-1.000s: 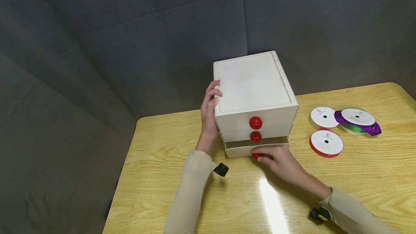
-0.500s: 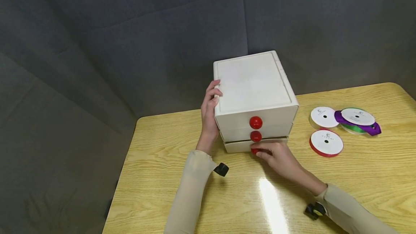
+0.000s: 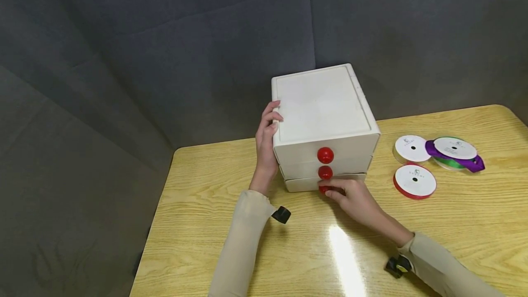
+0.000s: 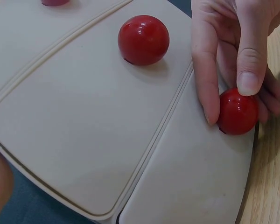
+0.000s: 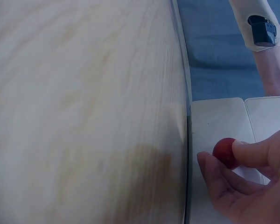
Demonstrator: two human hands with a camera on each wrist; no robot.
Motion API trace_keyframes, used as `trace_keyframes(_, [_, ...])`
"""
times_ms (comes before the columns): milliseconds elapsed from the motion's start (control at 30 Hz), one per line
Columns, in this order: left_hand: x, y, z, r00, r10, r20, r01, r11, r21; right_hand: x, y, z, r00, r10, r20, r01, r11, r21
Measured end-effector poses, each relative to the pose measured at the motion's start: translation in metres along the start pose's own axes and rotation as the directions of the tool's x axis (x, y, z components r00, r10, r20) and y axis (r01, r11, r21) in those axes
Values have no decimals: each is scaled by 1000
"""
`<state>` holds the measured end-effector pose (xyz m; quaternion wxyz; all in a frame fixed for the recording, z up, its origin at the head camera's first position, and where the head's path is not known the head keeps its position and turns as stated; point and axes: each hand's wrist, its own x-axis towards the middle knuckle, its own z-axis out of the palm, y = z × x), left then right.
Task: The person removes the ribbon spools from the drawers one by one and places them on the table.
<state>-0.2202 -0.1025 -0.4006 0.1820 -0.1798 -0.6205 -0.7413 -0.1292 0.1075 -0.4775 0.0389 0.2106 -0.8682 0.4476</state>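
Observation:
A white drawer cabinet (image 3: 323, 104) stands on the table, its three drawers each bearing a round red knob. My left hand (image 3: 266, 143) holds the cabinet's left side, fingertips bent over the top edge. Down at the bottom drawer (image 3: 301, 185), my right hand (image 3: 358, 201) pinches the lowest red knob (image 4: 238, 112) between thumb and fingers. That drawer looks pushed in, almost level with the fronts above it. The middle knob (image 4: 143, 40) and the top knob (image 3: 325, 155) are untouched. Most of the left hand lies outside the left wrist view.
To the cabinet's right lie several ribbon spools: a red one (image 3: 414, 181), a pale one (image 3: 412, 149), and a green one with purple ribbon (image 3: 474, 164) around it. A dark curtain (image 3: 231, 58) hangs behind the wooden table (image 3: 206, 233).
The bottom drawer has slid back into the cabinet, and its gap has vanished. My right hand moved inward with the knob. The left hand stayed on the cabinet's side.

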Motion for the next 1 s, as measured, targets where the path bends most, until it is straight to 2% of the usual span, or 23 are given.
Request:
trace_keyframes(367, [-1,1,1,1000,-3,10,3,1000,-3,1,1,-6,999,39,28,-40,998,45])
trace_keyframes(567, [-1,1,0,1000,16,15,-16,1000,-1,1,1,-10,996,37,84,-44,996,84])
trace_keyframes(700, [-2,3,-3,999,24,31,-26,997,68,0,-2,-17,992,27,127,-37,997,73])
trace_keyframes(833, [-4,8,-8,997,22,74,-33,987,155,-1,-4,-29,988,14,151,-19,999,36])
trace_keyframes(933, [-6,12,-14,994,9,108,-32,976,215,0,-5,-42,986,11,169,-12,1000,5])
trace_keyframes(1000, [-7,14,-19,993,-16,119,-18,960,278,0,-5,-52,985,9,174,-6,1000,-17])
